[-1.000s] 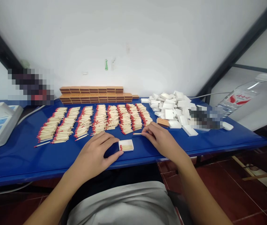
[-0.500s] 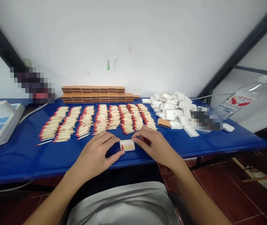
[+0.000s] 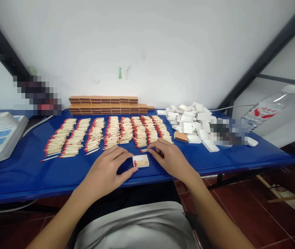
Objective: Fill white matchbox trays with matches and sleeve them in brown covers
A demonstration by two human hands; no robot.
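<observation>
A small white matchbox tray (image 3: 140, 158) lies near the front edge of the blue table, with several red-tipped matches in it. My left hand (image 3: 111, 169) grips the tray's left end between thumb and fingers. Just above and right of the tray, my right hand (image 3: 168, 157) pinches a few matches (image 3: 143, 150), their red heads pointing left. Behind both hands, loose matches (image 3: 111, 133) lie in several long heaps side by side.
Brown matchboxes (image 3: 106, 109) are stacked along the wall. White trays (image 3: 188, 128) are piled at the right, beside one brown box (image 3: 180, 136). A power strip (image 3: 2, 138) sits at the left, a plastic bottle (image 3: 264, 110) at the right.
My right hand has moved slightly up from the tray's right end, and matches now show between its fingertips. My left hand still holds the tray.
</observation>
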